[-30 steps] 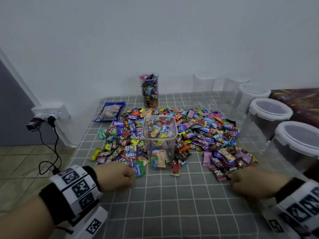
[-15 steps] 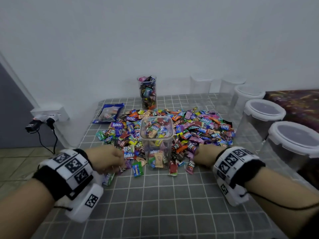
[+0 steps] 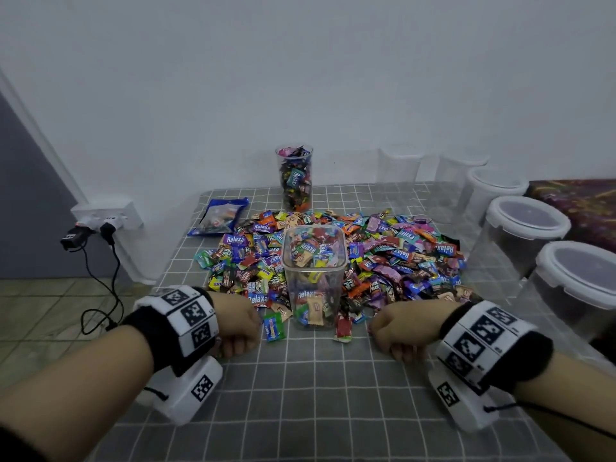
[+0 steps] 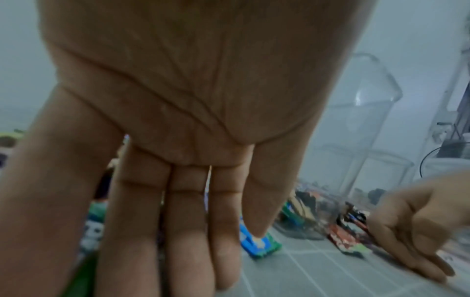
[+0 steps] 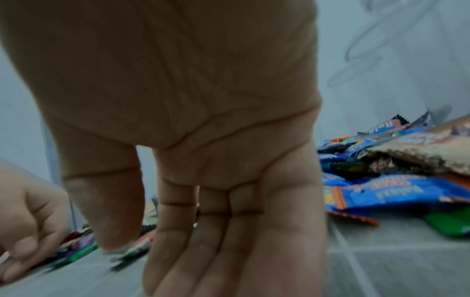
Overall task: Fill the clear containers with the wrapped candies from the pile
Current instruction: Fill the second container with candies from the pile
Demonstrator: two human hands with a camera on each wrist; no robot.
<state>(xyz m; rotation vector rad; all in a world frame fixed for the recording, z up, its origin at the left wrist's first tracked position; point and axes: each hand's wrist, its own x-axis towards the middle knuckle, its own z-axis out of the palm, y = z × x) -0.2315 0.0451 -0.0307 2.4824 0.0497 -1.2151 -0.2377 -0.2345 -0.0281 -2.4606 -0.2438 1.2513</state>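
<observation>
At lower centre of the head view, the left hand (image 3: 238, 323) and right hand (image 3: 398, 325) flank the square container (image 3: 313, 271), both grips empty, fingers straight. The candy pile (image 3: 400, 258) lies just beyond both hands, its near edge closest to the left; container upright between them.

Left hand (image 3: 238, 323) palm down, fingers straight, right hand (image 3: 398, 328) likewise

Head view above; wrist views palm-close.
</observation>
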